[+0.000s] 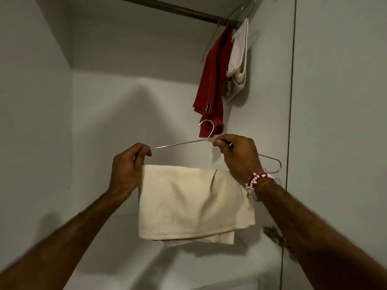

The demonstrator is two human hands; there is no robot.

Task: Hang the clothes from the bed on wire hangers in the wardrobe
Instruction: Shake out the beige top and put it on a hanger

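Both bare forearms reach up and forward from the lower corners. The left hand point(125, 170) is curled closed, thumb and forefinger pinched together at its upper right. The right hand point(237, 155) is also closed, its fingertips point(217, 142) pinched at its upper left, knuckles up; its wrist wears beaded red-and-white bands, perhaps with a thin thread.
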